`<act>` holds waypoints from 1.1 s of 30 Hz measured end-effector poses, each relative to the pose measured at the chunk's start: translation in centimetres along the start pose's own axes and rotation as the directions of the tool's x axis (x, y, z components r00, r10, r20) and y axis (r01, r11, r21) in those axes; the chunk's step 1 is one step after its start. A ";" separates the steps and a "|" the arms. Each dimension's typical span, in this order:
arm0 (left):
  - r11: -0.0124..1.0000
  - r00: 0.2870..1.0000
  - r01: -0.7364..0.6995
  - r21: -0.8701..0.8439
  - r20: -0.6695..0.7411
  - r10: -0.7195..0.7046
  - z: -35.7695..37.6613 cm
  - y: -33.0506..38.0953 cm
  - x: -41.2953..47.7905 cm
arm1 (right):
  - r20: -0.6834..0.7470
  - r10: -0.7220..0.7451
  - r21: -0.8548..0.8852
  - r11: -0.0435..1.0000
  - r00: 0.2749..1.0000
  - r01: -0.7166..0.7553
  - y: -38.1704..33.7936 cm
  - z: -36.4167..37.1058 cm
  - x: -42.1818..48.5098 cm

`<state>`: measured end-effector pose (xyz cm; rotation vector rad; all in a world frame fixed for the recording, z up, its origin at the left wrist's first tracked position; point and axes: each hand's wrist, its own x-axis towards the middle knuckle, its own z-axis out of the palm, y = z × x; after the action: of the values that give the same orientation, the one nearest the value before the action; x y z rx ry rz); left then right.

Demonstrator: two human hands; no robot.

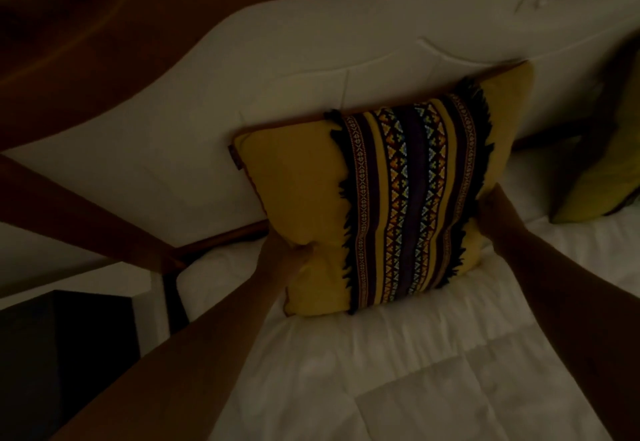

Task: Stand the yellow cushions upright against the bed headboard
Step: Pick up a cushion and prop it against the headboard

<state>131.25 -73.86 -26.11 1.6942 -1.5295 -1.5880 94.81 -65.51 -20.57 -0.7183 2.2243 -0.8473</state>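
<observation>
I'm seating the yellow cushion (298, 194) against the headboard (207, 101); left hand (287, 260) and right hand (491, 212) clasp its sides; next I'd judge, the second cushion (609, 170) at three o'clock.

1. We see one yellow cushion (304, 198), square with a dark fringed, patterned woven band down its middle, upright against the pale headboard (311, 70).
2. We see a second yellow cushion (609, 170) at the right edge, dim, also leaning there.

Yellow cushion (304, 191) with dark fringed geometric stripe band, white headboard (311, 42), white quilt (415, 371)
</observation>
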 end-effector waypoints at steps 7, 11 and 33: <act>0.998 0.999 -0.042 0.050 0.009 0.041 -1.3 1.4 -1.9 | -0.031 0.004 -0.019 1.000 0.999 -0.004 0.9 -0.2 -3.5; 0.999 1.000 0.011 0.038 0.026 -0.012 -2.5 2.2 -4.3 | 0.029 0.030 -0.110 0.994 0.999 -0.027 0.8 0.0 -6.3; 0.547 0.831 -0.520 0.656 0.240 0.502 -9.7 16.5 -39.6 | 0.053 -0.395 -0.542 0.760 0.917 0.359 -7.2 -13.4 -44.3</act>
<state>140.87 -49.75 9.45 1.2819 -2.5707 -0.7305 115.51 -35.45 8.81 -1.4713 2.4385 -0.3971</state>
